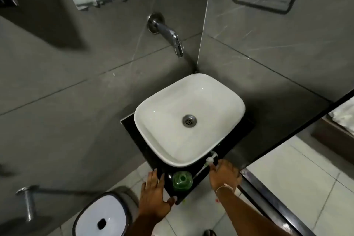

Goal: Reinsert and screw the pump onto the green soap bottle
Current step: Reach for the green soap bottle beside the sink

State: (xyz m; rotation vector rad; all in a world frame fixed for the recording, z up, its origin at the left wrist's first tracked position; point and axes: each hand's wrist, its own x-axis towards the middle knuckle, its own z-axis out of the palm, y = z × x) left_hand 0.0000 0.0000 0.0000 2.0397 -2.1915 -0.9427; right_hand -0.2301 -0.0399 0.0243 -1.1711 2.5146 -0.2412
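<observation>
The green soap bottle (182,180) stands upright on the black counter (132,132), just in front of the sink, and its mouth is uncovered. The white pump (211,159) lies on the counter to the bottle's right, with its thin tube pointing back toward the bottle. My right hand (224,175) is spread over the counter there, fingertips touching the pump's lower end; no grip is visible. My left hand (155,191) lies flat on the counter's front edge, left of the bottle and not touching it, holding nothing.
A white basin (153,113) fills most of the counter, under a chrome wall tap (172,38). A white-lidded bin (99,214) stands on the floor at lower left. Grey tiled walls close in behind and to the right, where a dark metal rail (268,199) runs.
</observation>
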